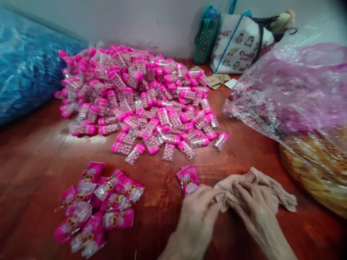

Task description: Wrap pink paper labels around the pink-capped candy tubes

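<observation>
My left hand [199,213] has its fingers curled together, between a pink printed sleeve [189,178] and a beige cloth [279,196]. Its fingertips reach the cloth's left edge; what they grip, if anything, is hidden. The sleeve lies just beyond the knuckles, with a clear plastic part showing at its near end. On the crumpled cloth, my right hand [256,206] has its fingers bent into the folds, gripping it. To the left lies a small group of pink printed packs [118,200] with clear plastic ends.
A large heap of clear candy bottles [135,97] with pink caps covers the floor ahead. A blue plastic sack [29,65] stands left. At right, a clear plastic bag [295,90] rests by a yellow bundle [303,162]. Bags [233,43] and cardboard pieces [215,81] are near the wall.
</observation>
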Demonstrator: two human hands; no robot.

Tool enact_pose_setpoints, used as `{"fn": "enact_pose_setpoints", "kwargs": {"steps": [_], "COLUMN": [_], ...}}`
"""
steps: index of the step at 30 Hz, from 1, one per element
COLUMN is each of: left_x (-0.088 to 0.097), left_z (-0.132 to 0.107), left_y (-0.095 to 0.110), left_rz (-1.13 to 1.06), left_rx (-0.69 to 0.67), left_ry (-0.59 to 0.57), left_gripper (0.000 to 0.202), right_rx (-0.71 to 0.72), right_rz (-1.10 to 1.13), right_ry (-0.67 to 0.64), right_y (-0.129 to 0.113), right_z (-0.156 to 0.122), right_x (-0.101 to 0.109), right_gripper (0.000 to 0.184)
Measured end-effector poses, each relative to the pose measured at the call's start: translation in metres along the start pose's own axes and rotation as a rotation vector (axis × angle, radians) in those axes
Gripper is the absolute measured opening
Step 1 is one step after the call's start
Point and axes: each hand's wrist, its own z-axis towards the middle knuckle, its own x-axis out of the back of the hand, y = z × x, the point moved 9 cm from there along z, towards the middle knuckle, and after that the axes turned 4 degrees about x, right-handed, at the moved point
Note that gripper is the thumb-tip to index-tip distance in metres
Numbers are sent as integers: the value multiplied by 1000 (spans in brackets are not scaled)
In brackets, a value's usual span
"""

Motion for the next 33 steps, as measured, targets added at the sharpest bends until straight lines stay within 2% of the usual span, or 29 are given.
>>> {"fn": "enact_pose_setpoints", "kwargs": {"steps": [3, 5, 7, 9, 12, 14, 16, 18, 20, 22, 23, 25, 27, 29, 33], "left_x": [-60, -87, -100, -99, -83, -63, -35, 3, 41, 73, 83, 88, 79, 70, 62], "left_z": [19, 26, 32, 36, 38, 33, 21, 2, -10, -15, -16, -11, -4, 1, 0], "left_y": [5, -1, -7, -9, -5, 1, 11, 20, 12, -8, -21, -43, -57, -60, -56], "left_rz": [642, 903, 982, 955, 835, 719, 558, 376, 270, 256, 270, 307, 334, 348, 319], "left_rx": [-161, -228, -268, -287, -296, -310, -370, -463, -413, -249, -152, 1, 62, 58, 21], "left_ry": [-54, -79, -96, -83, -6, 72, 167, 311, 441, 592, 635, 621, 546, 507, 514], "left_gripper": [39, 33, 27, 23, 10, 12, 20, 20, 18, 15, 13, 10, 11, 14, 19], "right_rx": [42, 21, -23, -81, -190, -252, -252, -194, -157, -168, -203, -239, -256, -262, -225], "right_rz": [44, 73, 67, 58, 171, 244, 200, 178, 300, 300, 256, 221, 260, 320, 357], "right_ry": [77, 162, 245, 258, 176, 188, 274, 307, 187, 22, 2, -22, -17, 7, 38], "right_y": [-3, -6, -4, 2, 19, 21, 6, -23, -53, -75, -79, -83, -80, -76, -72], "right_z": [-14, -14, -9, -2, 6, 10, 16, 27, 40, 49, 51, 53, 54, 53, 51], "right_x": [-5, -1, 7, 11, 10, 16, 28, 28, 4, -25, -35, -48, -55, -56, -54], "right_gripper": [31, 24, 22, 26, 35, 36, 32, 22, 18, 18, 19, 20, 22, 25, 26]}}
